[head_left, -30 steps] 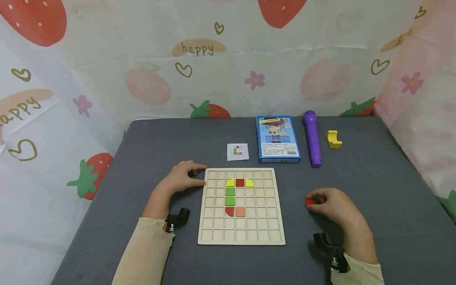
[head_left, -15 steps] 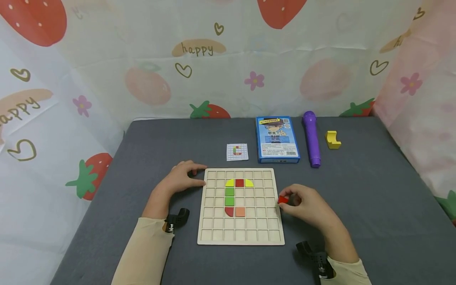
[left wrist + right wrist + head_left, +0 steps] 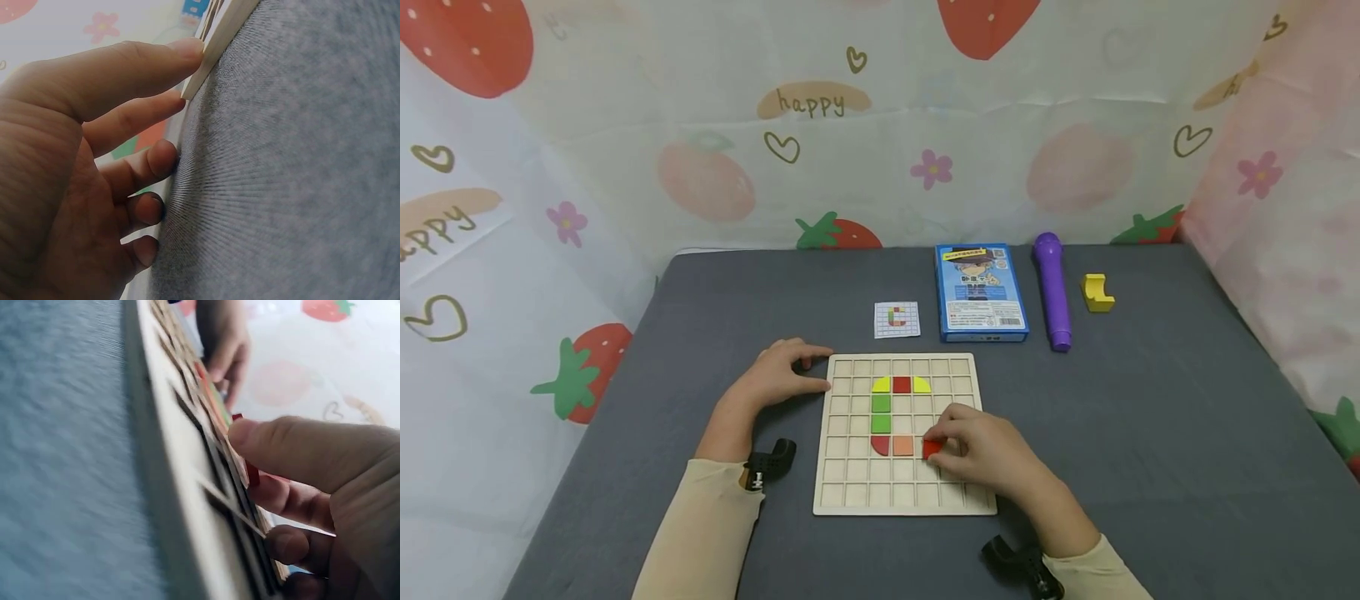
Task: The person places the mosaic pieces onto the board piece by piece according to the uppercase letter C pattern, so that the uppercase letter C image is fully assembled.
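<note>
My right hand (image 3: 988,450) pinches a small red tile (image 3: 932,449) between thumb and fingers, right over the wooden grid board (image 3: 853,496). That tile sits beside an orange square tile (image 3: 902,446). In the right wrist view, the red tile (image 3: 252,474) shows edge-on between thumb and index finger. My left hand (image 3: 782,372) touches the board's left edge with thumb and index fingertips, its other fingers loosely bent. Also in the board are a dark red rounded tile (image 3: 880,446), two green squares (image 3: 881,414), a red square (image 3: 901,384) and two yellow rounded tiles (image 3: 882,385).
Behind the board lies a small printed card (image 3: 897,320) with a coloured pattern on a grid. A blue box (image 3: 982,292), a purple microphone-shaped object (image 3: 1053,292) and a yellow notched block (image 3: 1098,293) stand further right. A printed curtain (image 3: 880,125) hangs behind the grey table (image 3: 1150,417).
My right hand has carried the red tile leftward from the table to over the board, beside the orange tile. The left hand keeps its place at the board's edge.
</note>
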Motion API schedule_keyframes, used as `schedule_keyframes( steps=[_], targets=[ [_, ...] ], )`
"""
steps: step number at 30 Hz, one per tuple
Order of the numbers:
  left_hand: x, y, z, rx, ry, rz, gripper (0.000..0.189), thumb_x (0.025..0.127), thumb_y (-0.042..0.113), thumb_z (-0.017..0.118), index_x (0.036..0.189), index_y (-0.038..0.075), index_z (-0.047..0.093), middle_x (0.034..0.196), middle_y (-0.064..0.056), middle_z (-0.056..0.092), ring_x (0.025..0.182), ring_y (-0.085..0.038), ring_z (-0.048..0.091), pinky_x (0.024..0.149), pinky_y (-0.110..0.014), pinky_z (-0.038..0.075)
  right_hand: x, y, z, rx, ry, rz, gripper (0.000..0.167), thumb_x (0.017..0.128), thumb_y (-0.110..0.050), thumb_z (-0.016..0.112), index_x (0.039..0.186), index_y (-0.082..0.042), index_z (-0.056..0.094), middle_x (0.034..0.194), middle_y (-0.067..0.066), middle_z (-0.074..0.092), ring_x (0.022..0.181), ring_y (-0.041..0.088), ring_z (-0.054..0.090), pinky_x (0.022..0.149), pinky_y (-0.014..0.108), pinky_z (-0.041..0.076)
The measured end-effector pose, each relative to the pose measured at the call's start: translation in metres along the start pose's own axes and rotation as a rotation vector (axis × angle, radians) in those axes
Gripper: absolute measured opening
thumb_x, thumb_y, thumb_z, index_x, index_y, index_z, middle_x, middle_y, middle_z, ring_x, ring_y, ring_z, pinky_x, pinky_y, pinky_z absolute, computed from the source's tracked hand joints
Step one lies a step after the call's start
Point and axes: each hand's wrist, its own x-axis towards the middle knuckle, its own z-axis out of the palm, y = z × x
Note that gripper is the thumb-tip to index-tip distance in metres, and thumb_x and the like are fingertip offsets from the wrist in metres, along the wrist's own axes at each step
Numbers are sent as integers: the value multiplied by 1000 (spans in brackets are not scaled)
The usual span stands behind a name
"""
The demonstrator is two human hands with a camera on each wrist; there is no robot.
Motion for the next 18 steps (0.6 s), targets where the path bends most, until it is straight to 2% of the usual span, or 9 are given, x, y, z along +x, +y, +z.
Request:
schedule_keyframes(
  steps=[6,13,18],
  targets=[
    [0,0,0,11,-5,5,57,85,36,82,136,14,69,91,-2,52,87,-21,43,75,-39,33,0,0,8,-37,47,-39,21,86,-23,85,107,-21,84,94,-14,54,71,1,47,60,24,41],
    [0,-2,0,13,-3,11,57,85,36,83,136,14,69,91,-2,53,87,-21,43,76,-40,32,2,0,11,-62,117,-42,17,81,-21,89,97,-24,86,90,-15,51,71,0,47,61,24,41],
    [2,-1,2,7,2,14,56,85,36,84,135,14,70,89,-2,52,84,-20,42,75,-39,32,6,-4,5,-93,79,-11,16,82,-16,87,96,-24,86,87,-15,52,71,1,47,61,24,41]
  ],
)
